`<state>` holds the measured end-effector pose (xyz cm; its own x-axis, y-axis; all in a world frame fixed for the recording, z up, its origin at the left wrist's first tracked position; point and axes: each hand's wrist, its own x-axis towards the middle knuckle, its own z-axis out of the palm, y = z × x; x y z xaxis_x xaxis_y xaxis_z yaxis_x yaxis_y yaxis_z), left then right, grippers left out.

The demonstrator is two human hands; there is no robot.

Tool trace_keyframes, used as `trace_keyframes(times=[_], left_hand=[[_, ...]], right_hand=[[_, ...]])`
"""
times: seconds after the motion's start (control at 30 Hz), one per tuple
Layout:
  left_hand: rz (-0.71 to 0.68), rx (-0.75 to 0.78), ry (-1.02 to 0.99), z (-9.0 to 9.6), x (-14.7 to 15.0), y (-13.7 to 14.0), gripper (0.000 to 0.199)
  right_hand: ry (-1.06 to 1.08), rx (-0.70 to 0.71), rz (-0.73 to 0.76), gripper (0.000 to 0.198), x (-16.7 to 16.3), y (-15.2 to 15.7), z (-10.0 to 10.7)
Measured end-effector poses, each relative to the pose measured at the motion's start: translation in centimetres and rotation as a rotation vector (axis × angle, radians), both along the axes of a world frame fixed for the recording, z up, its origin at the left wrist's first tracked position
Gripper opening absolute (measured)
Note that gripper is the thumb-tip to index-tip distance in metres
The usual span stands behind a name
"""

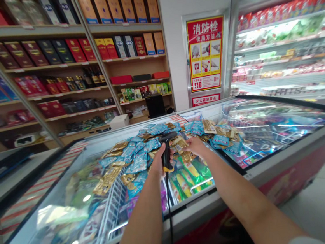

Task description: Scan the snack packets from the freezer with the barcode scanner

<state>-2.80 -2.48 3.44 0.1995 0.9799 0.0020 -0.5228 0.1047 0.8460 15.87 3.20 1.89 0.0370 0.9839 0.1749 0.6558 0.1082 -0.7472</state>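
My left hand [158, 162] is wrapped round the handle of a black barcode scanner [166, 153] with a yellow-orange base, its cable running down toward me. The scanner's head is beside a gold packet [178, 144], which the fingers of my right hand [198, 147] pinch at its right edge. Around both hands, blue packets [139, 162] and more gold packets [108, 180] lie heaped on the glass top of a chest freezer [235, 192]. Under the glass below my hands are green-and-yellow packages [190, 171].
A second heap of blue packets [221, 140] lies to the right, by the black frame of the glass lid. Beyond the freezer stand shelves of boxed goods [118, 46], a red fire-hydrant poster [207, 54] and a lit refrigerated display [287, 57]. A white box [119, 121] is behind the freezer.
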Motion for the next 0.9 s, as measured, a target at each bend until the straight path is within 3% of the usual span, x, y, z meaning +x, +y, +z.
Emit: trace_keyframes(times=[0.13,0.27,0.4,0.73,0.9], left_hand=[[-0.014,0.015,0.001,-0.2,-0.1,0.1,0.05],[-0.013,0.03,-0.005,-0.4,-0.1,0.1,0.049],[0.005,0.036,0.008,-0.4,0.0,0.0,0.048],[0.04,0.023,0.03,0.0,0.3,-0.3,0.046],[0.014,0.013,0.02,-0.2,0.1,-0.1,0.047]], right_hand=[[0.259,0.028,-0.094,0.018,-0.2,0.9,-0.6],[0.618,0.173,-0.203,0.023,-0.5,1.6,-0.6],[0.87,0.273,-0.116,0.034,-1.1,1.6,-0.4],[1.066,0.363,-0.045,0.035,-2.0,1.2,-0.2],[0.938,0.262,-0.098,0.037,-1.9,1.1,-0.3]])
